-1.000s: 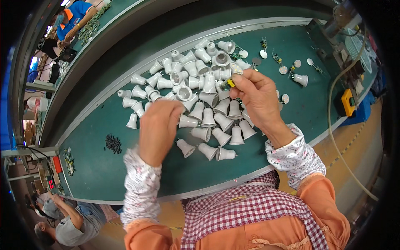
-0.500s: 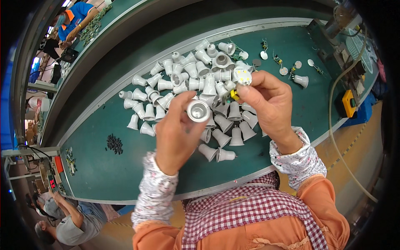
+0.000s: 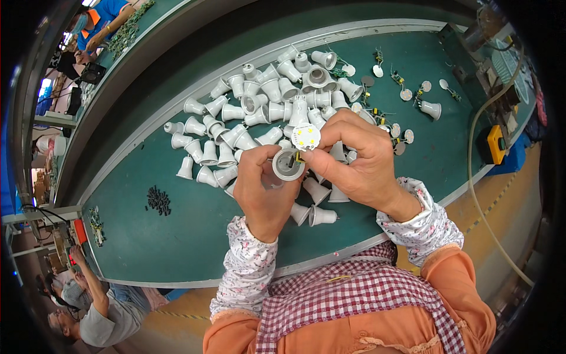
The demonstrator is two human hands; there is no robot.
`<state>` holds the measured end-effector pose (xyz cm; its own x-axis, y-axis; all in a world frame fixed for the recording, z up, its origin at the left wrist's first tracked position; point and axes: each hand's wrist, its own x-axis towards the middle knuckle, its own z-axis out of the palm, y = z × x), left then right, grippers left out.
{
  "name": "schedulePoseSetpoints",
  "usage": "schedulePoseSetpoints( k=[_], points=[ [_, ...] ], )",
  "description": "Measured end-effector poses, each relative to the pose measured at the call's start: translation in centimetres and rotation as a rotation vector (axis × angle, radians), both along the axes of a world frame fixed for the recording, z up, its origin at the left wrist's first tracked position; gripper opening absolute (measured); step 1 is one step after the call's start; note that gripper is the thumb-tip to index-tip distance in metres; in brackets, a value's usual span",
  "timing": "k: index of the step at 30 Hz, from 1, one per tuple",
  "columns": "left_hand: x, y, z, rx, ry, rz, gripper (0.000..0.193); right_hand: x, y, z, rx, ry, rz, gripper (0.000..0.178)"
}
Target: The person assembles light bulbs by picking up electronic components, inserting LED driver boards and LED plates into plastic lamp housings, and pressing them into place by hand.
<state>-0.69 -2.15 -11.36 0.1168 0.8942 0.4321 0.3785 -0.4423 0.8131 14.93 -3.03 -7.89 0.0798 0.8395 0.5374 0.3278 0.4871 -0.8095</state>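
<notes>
1. The left hand (image 3: 265, 189) gripped a white bulb housing (image 3: 288, 164), open end up, above the green desk (image 3: 194, 236) toward its near edge.
2. The right hand (image 3: 356, 159) pinched a round LED disc (image 3: 306, 137) just above the housing's rim.
3. A heap of white housings (image 3: 259, 112) lay behind the hands; small black screws (image 3: 158, 200) sat toward the desk's left end; loose LED boards (image 3: 407, 94) lay toward the far right corner.

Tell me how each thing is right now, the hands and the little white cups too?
left hand: gripping a white bulb housing, open end up.
right hand: pinching a round LED board just above the housing.
pile of housings: loose, mostly tipped over on the green table.
black screws: heaped, untouched.
</notes>
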Motion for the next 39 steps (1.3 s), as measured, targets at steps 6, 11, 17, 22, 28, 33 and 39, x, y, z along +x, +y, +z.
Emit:
schedulePoseSetpoints(
  k=[6,11,17,22,28,33,39],
  points=[
    [0.5,0.0,-0.4,0.081,0.016,0.021,0.04,-0.4,-0.2,-0.4,0.022,-0.03,-0.013,0.01],
    [0.5,-0.2,-0.6,0.043,-0.015,0.007,0.04,-0.8,-0.1,-0.8,0.058,-0.056,-0.035,0.011],
    [0.7,-0.2,-0.4,0.033,-0.03,0.0,0.038,-0.7,-0.2,-0.9,0.07,-0.087,-0.044,0.011],
    [0.2,-0.3,-0.6,-0.024,0.03,-0.06,0.045,-0.8,-0.1,-1.0,0.064,-0.101,-0.042,0.011],
    [0.8,-0.3,-0.4,0.019,-0.071,-0.016,0.037,-1.0,-0.2,-1.0,0.097,-0.148,-0.062,0.011],
    [0.8,-0.2,-0.6,0.051,-0.056,-0.02,0.039,-1.0,-0.2,-1.1,0.098,-0.198,-0.065,0.011],
    [0.6,-0.5,-0.7,-0.015,0.008,0.016,0.04,-1.0,-0.2,-1.3,0.107,-0.234,-0.069,0.011]
  ],
)
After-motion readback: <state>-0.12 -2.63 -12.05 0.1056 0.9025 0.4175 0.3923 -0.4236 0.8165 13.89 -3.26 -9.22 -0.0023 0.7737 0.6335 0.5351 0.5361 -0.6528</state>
